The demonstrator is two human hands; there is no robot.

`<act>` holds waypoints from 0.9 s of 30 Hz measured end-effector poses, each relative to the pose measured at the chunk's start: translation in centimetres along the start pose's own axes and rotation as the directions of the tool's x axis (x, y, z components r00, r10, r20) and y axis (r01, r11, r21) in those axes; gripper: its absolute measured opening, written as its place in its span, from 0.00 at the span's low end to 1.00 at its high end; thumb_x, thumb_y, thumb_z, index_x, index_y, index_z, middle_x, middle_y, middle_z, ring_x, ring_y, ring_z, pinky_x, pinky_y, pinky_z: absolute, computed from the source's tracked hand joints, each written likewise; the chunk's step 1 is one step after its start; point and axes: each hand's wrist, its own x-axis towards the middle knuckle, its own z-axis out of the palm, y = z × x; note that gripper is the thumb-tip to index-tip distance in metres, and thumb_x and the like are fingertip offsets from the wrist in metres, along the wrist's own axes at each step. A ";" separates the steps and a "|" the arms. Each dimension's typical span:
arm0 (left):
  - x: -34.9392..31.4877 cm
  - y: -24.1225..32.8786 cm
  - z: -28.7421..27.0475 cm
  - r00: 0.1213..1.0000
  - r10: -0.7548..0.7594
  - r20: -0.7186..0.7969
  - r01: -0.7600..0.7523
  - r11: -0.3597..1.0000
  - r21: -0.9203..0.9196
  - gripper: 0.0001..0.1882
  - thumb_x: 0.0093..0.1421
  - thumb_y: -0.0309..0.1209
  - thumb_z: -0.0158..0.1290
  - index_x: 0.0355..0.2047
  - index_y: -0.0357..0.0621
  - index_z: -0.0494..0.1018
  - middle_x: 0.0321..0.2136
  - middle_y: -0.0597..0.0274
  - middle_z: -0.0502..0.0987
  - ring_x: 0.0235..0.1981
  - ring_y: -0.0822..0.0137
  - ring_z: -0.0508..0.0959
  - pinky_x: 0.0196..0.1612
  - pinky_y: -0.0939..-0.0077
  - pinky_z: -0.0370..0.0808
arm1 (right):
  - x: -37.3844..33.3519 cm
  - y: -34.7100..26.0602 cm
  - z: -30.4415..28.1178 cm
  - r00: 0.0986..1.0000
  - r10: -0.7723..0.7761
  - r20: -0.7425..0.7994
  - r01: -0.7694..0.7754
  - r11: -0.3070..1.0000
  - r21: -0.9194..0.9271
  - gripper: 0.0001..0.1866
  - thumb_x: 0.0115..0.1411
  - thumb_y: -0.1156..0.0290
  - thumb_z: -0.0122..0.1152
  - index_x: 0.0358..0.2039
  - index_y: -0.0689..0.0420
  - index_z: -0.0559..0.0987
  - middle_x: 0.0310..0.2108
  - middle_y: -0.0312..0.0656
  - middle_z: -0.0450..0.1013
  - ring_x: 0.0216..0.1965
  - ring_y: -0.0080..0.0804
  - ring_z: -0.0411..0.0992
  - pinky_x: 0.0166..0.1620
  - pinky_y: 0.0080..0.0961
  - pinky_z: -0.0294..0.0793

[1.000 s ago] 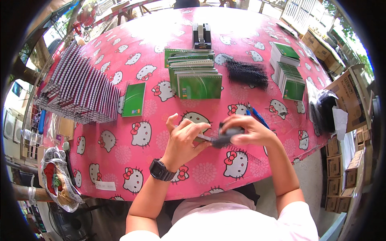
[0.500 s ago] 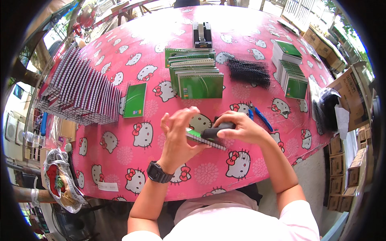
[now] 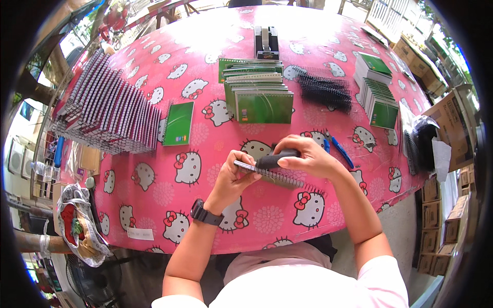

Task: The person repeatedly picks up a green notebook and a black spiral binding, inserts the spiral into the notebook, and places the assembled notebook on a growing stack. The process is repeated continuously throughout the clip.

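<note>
My left hand [image 3: 232, 177] is closed on one end of a green notebook [image 3: 277, 177], pinching it between thumb and fingers, spine upward. A black wire coil [image 3: 316, 189] runs along that spine and sticks out past the right end. In my right hand [image 3: 310, 156] is a dark grey rounded tool [image 3: 272, 160], its exact kind unclear, held against the coil side. My fingers cover part of the tool. Blue-handled pliers [image 3: 341, 152] lie just right of my right hand.
Farther back are a pile of green notebooks [image 3: 264, 109], black coils [image 3: 324, 92], another notebook stack [image 3: 383, 114] and a tape dispenser [image 3: 266, 43]. At left stand stacked spiral notebooks [image 3: 105, 110] beside a single green one [image 3: 178, 124]. Cardboard boxes [image 3: 431, 215] sit beyond the table's right edge.
My left hand was spread with fingers raised; it has now closed on the notebook. The notebook has tipped spine-up, and the coil's loose end shows at its right. The view has shifted slightly.
</note>
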 end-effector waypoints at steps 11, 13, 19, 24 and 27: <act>0.7 0.1 -0.7 0.995 -0.053 -0.079 0.026 0.951 -0.308 0.11 0.56 0.16 0.55 0.38 0.42 0.70 0.35 0.65 0.76 0.39 0.76 0.75 0.42 0.81 0.74 | 0.4 -1.2 0.7 0.996 -0.065 0.059 0.028 0.869 0.494 0.23 0.52 0.51 0.65 0.38 0.56 0.78 0.32 0.37 0.71 0.35 0.23 0.67 0.39 0.21 0.64; 0.7 0.6 -0.5 0.994 -0.057 -0.094 0.022 0.939 -0.344 0.09 0.57 0.16 0.54 0.38 0.40 0.72 0.34 0.64 0.78 0.38 0.76 0.76 0.39 0.82 0.77 | 0.7 -1.1 1.0 0.988 -0.136 -0.068 0.143 0.983 0.119 0.24 0.50 0.50 0.67 0.39 0.55 0.78 0.34 0.42 0.71 0.40 0.33 0.68 0.41 0.27 0.66; 0.6 1.2 -0.4 0.988 -0.097 -0.122 0.055 0.950 -0.306 0.09 0.56 0.16 0.55 0.37 0.39 0.73 0.33 0.63 0.78 0.35 0.76 0.77 0.38 0.83 0.77 | -1.2 -0.4 -1.7 0.892 -0.284 -0.352 -0.003 0.775 -0.632 0.31 0.44 0.47 0.70 0.43 0.55 0.77 0.49 0.47 0.69 0.51 0.46 0.63 0.53 0.37 0.65; 0.9 3.3 1.9 0.987 -0.045 -0.156 0.007 0.971 -0.238 0.08 0.56 0.17 0.56 0.36 0.37 0.75 0.33 0.62 0.78 0.34 0.76 0.78 0.37 0.84 0.76 | -1.7 -5.2 1.9 0.873 -0.417 -0.255 0.359 0.901 -0.245 0.22 0.47 0.64 0.71 0.42 0.56 0.76 0.40 0.44 0.72 0.43 0.42 0.69 0.46 0.34 0.69; 0.9 4.3 3.1 0.981 -0.056 -0.187 0.005 0.965 -0.263 0.07 0.56 0.17 0.56 0.36 0.36 0.76 0.33 0.61 0.79 0.34 0.76 0.77 0.37 0.85 0.75 | -1.6 -5.3 2.7 0.870 -0.378 -0.315 0.332 0.924 -0.190 0.16 0.49 0.72 0.66 0.40 0.57 0.76 0.32 0.42 0.70 0.35 0.39 0.71 0.38 0.32 0.72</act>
